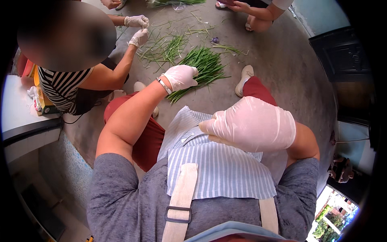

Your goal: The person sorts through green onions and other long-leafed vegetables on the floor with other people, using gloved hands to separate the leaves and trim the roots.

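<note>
My left hand, in a white glove and with a bracelet at the wrist, is closed above the near left side of a pile of green garlic chives on the floor. Its curled fingers hide whatever they hold. Much closer to me, my gloved right hand is raised over my striped apron. The fingers of that hand point left and are pressed together; what lies between them, if anything, is hidden.
Loose stalks lie scattered on the grey floor beyond the pile. A co-worker in a striped top sits at the left, gloved hands together. Another person's bare hands show at the far right. More greens lie at the back.
</note>
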Tool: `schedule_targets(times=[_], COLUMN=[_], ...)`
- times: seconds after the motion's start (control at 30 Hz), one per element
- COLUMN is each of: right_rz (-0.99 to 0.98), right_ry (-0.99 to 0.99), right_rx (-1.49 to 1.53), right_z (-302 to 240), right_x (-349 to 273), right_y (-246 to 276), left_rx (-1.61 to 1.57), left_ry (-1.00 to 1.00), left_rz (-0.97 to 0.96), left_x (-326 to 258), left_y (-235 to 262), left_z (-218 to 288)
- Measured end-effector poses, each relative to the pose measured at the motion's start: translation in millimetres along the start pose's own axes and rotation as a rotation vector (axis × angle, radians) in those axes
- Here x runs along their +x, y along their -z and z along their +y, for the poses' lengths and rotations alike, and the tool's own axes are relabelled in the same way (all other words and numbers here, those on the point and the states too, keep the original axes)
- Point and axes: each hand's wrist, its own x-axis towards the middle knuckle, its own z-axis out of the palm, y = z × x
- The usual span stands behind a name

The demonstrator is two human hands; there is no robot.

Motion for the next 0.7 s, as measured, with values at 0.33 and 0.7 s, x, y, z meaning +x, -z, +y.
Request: schedule_targets(times=[0.33, 0.7], right_rz=[0.130, 0.379], right_ry=[-0.448, -0.384], right_rx=[0.268, 0.289], right_z=[147.4, 203.6], right_x=[38.1, 22.8], right_y=[-84.9, -105.9], left_rx=[0.093, -0.186], left_ry=[-0.013, 0.333], left_rz=[-0.181, -0.353], left_x=[1.4, 58.8], left_y=[-16.7, -81.8], left_z=[-6.3, -89.6])
